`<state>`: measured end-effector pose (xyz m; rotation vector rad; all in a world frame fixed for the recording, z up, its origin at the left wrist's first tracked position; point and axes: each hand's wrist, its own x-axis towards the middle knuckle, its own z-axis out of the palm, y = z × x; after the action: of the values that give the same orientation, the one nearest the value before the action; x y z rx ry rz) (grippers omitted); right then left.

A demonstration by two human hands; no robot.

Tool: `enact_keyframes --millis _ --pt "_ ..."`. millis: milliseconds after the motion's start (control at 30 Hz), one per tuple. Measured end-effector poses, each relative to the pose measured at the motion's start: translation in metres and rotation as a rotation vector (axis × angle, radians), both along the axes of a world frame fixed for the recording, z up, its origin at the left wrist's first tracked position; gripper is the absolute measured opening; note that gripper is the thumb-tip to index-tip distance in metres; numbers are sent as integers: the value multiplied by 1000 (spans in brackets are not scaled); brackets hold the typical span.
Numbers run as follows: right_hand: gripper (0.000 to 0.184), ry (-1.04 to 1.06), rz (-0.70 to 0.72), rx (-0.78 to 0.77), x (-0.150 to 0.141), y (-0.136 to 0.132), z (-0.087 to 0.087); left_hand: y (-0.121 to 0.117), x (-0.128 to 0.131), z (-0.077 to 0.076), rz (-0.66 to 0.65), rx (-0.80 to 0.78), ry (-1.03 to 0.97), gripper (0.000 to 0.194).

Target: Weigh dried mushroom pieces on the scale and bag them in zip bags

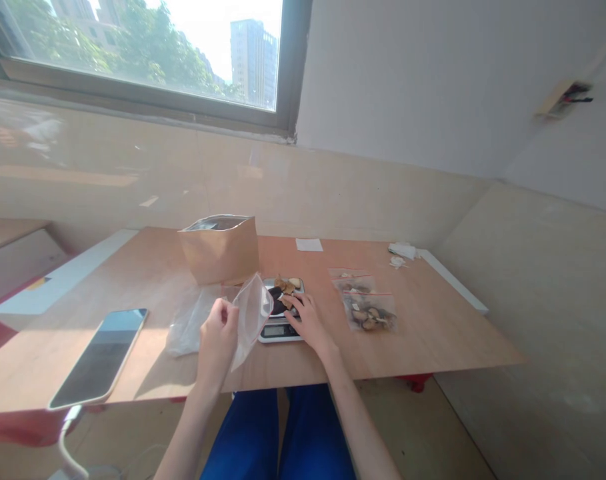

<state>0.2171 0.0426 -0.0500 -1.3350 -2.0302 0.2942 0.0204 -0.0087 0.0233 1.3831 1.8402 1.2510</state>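
Observation:
My left hand (217, 340) pinches the upper edge of a clear zip-top plastic bag (253, 320), which hangs open beside the scale. My right hand (309, 323) reaches over a digital kitchen scale (280, 337), its fingertips at the dried mushroom pieces (283, 293) heaped on the pan. I cannot tell whether those fingers grip a piece. To the right, two sealed small bags of dried mushrooms (369, 311) lie flat on the table.
A brown kraft paper bag (220, 252) stands behind the scale, and a loose clear plastic bag (187, 323) lies to its left. A smartphone (99, 358) with a white cable rests near the plywood table's (433, 340) front edge. A paper slip and white scraps lie farther back.

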Motion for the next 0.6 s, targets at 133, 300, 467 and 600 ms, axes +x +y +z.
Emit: enact_keyframes --millis 133,300,467,600 --pt "24 -4 0 -5 2 1 2 1 2 -6 21 17 4 22" --pt "19 81 -34 -15 7 2 6 5 1 -15 41 64 67 23" --pt "16 236 -105 -12 7 4 8 7 3 -17 28 38 76 25" --pt "15 552 -139 -77 -8 0 37 10 9 -20 21 53 62 23"
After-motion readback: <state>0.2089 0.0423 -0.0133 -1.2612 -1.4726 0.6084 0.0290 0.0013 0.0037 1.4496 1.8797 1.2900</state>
